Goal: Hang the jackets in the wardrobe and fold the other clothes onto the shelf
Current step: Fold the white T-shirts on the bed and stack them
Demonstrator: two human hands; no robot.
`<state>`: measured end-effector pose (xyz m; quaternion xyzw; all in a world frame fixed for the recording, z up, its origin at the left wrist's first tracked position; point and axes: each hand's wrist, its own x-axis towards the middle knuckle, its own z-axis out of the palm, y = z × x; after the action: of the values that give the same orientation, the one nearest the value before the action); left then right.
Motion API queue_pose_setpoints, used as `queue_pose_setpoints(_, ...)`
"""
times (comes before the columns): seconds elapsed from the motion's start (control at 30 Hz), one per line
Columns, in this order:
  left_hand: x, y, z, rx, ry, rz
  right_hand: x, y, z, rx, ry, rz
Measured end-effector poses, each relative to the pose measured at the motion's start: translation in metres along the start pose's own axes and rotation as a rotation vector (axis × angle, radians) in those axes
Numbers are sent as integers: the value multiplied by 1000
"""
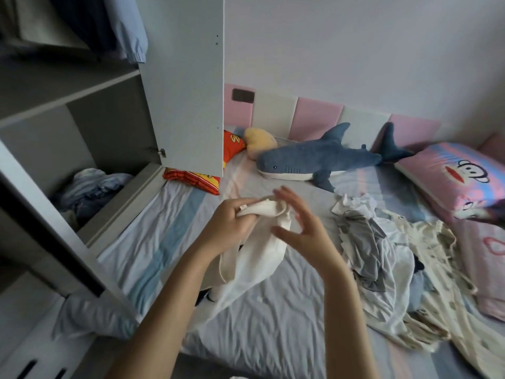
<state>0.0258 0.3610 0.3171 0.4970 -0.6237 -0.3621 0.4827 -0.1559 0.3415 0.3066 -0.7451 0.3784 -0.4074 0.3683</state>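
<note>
- White garment point(262, 258) is bunched at its top in the clenched left hand point(232, 222) and trails down onto the striped bed sheet point(273, 324).
- Left of the grip, the wardrobe point(82, 105) door point(185, 77) is open, with crumpled blue clothes point(93, 187) on a shelf.
- Behind the grip lies a shark plush point(314, 160).
- Just right of the grip, the right hand point(300, 228) is spread and holds nothing.
- Farther right lies a clothes pile point(382, 255); its print is unreadable.
- A monkey-print pillow point(459, 181) lies at the far right.
</note>
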Motion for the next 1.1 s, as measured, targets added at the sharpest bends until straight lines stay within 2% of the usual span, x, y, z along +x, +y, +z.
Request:
queue_pose_setpoints(0.03, -1, 2, -1, 4, 0, 30, 0, 4, 8, 24, -43, 61)
queue_pose_setpoints(0.1, -1, 5, -4, 17, -4, 62, 4, 8, 19, -25, 4, 97)
queue_pose_setpoints(0.2, -4, 8, -11, 45, -12, 82, 7, 9, 18, 28, 25, 154)
queue_pose_setpoints(0.33, -8, 7, -21, 41, 116, 105, 5, 8, 10, 6, -86, 239)
queue_pose_setpoints(0.5, -11, 5, -23, 71, 183, 109, 5, 2, 5, -93, -17, 259)
queue_pose_setpoints(0.6, -11, 2, -24, 97, 185, 105, 4, -3, -2, -60, -21, 307)
queue_pose_setpoints(0.8, -14, 3, -26, 118, 179, 101, -9, -13, -19, -67, -16, 226)
queue_pose_setpoints(1.0, -18, 4, -28, 145, 169, 65, -17, -38, -21, -152, -199, 179)
queue_pose_setpoints(1.1, -20, 5, -31, 156, 181, 53, -17, -40, -21, -180, -182, 177)
